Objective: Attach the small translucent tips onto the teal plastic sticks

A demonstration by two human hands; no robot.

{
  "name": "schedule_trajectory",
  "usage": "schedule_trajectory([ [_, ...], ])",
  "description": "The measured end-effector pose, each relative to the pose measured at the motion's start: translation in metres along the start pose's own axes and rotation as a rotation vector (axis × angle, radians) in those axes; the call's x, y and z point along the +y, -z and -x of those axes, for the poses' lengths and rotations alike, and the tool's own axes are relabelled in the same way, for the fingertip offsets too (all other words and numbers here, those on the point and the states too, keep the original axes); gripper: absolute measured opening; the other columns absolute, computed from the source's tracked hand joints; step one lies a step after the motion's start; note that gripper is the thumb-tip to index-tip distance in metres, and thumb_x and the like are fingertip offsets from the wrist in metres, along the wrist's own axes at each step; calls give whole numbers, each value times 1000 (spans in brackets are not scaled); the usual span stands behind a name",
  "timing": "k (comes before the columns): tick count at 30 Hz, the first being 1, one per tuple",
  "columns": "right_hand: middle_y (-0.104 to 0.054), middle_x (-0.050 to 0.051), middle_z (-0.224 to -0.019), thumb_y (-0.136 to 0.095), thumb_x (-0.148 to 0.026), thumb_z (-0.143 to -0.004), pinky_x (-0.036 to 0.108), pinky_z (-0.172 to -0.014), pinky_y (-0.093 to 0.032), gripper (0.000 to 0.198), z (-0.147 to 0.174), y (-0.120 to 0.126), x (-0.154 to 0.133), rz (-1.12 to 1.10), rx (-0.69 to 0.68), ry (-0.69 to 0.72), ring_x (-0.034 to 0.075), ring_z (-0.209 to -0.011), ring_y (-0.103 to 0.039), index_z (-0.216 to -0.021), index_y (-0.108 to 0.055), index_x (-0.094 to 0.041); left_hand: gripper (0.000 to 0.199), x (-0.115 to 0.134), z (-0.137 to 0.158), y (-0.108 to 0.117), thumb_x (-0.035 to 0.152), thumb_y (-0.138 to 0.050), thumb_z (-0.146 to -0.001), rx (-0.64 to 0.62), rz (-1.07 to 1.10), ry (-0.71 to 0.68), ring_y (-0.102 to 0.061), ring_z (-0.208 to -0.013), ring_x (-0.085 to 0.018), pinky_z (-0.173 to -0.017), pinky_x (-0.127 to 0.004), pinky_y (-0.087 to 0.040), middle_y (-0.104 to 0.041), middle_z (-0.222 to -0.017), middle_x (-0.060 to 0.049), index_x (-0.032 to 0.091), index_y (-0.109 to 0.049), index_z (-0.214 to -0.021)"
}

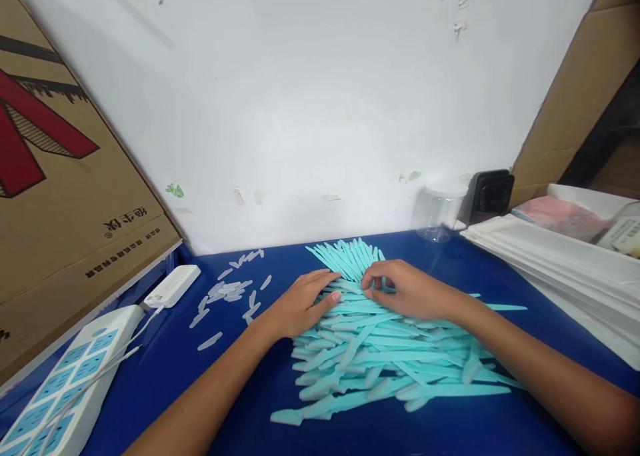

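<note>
A big heap of turquoise eyebrow razors [380, 359] with pale blade ends lies on the blue table, mostly crosswise and overlapping. Behind it, a fanned bundle of the same razors [350, 256] points toward the wall. My left hand [307, 303] rests at the left of the heap, its fingers stretched over the razors and its thumb apart. From the right, my right hand [400, 286] reaches over the heap with curled fingers. Its thumb and index fingertips pinch at an eyebrow razor near the foot of the bundle; the other fingertips are partly hidden.
Small translucent blade caps [227, 291] are scattered to the left. A power strip [75, 376], a white adapter [173, 286] with cables and a printed cardboard box [75, 176] stand farther left. At the right are a clear jar [440, 209], a black object [493, 193] and stacked white sheets [560, 263].
</note>
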State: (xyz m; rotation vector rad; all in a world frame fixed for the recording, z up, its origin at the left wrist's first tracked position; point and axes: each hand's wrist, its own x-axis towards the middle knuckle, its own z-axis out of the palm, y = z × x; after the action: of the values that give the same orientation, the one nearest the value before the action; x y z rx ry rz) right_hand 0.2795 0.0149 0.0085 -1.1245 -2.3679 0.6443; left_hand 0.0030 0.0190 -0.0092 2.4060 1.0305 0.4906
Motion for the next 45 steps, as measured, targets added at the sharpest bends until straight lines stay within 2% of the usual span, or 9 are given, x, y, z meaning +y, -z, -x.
schedule_trajectory([
  [6,-75,6,-84,-60,-39,-94,31,-63,-47,24,0,-1,-1,-51,-32,-36,21,-73,-65,-90,-75,-21,49,6,-3,4,54,-43,-103,58,33,-67,-58,-125,-30,-106,-42,-45,-69,-130,-11,24,-68,-133],
  [12,-75,8,-91,-60,-48,-96,32,-65,-47,37,1,-2,-1,-5,-42,-64,23,-78,-67,-117,-74,-21,47,9,-4,3,56,-49,-101,41,69,-57,-60,-121,-29,-103,-39,-46,-70,-128,-10,25,-69,-131],
  [16,-74,8,-89,-59,-54,-95,33,-68,-45,36,2,-3,-1,59,-31,-16,24,-81,-65,-98,-77,-22,57,12,-2,1,61,-55,-96,22,63,-23,-59,-123,-32,-101,-41,-48,-65,-135,-11,26,-62,-141],
  [23,-62,1,-61,-54,-57,-98,30,-53,-32,48,0,-6,0,21,-38,-30,16,-54,-50,-71,-69,-21,54,24,1,1,58,-53,-98,-10,57,-94,-56,-129,-32,-106,-46,-46,-64,-139,-11,29,-60,-143],
  [27,-60,0,-58,-44,-54,-102,29,-54,-32,52,-6,2,15,47,128,-95,16,-54,-50,-67,-63,-20,57,29,0,-4,57,-52,-99,-36,47,-146,-51,-135,-32,-113,-48,-40,-59,-146,-10,28,-54,-148],
  [31,-69,5,-66,-45,-60,-98,31,-56,-36,52,-10,18,39,187,343,-339,20,-59,-60,-71,-66,-20,56,31,0,-6,57,-50,-100,-41,29,-183,-52,-135,-32,-114,-48,-39,-61,-144,-11,26,-55,-147],
  [37,-71,22,-71,-39,-88,-85,40,-57,-45,80,-24,13,37,407,105,-588,34,-66,-69,-63,-69,-16,57,30,2,-5,56,-46,-102,-49,-12,-196,-50,-136,-31,-113,-48,-39,-58,-147,-12,24,-53,-149],
  [41,-75,27,-87,-37,-93,-81,45,-72,-55,90,-56,-1,11,463,-4,-702,39,-87,-74,-85,-78,-12,58,29,2,-7,58,-43,-103,-48,-30,-217,-51,-135,-32,-112,-49,-39,-58,-147,-12,24,-52,-149],
  [45,-73,32,-102,-35,-89,-85,55,-88,-54,98,-91,-13,-6,502,-54,-786,47,-108,-69,-100,-78,-3,58,27,2,-7,59,-41,-103,-44,-52,-222,-52,-134,-31,-111,-48,-40,-59,-146,-11,23,-52,-147],
])
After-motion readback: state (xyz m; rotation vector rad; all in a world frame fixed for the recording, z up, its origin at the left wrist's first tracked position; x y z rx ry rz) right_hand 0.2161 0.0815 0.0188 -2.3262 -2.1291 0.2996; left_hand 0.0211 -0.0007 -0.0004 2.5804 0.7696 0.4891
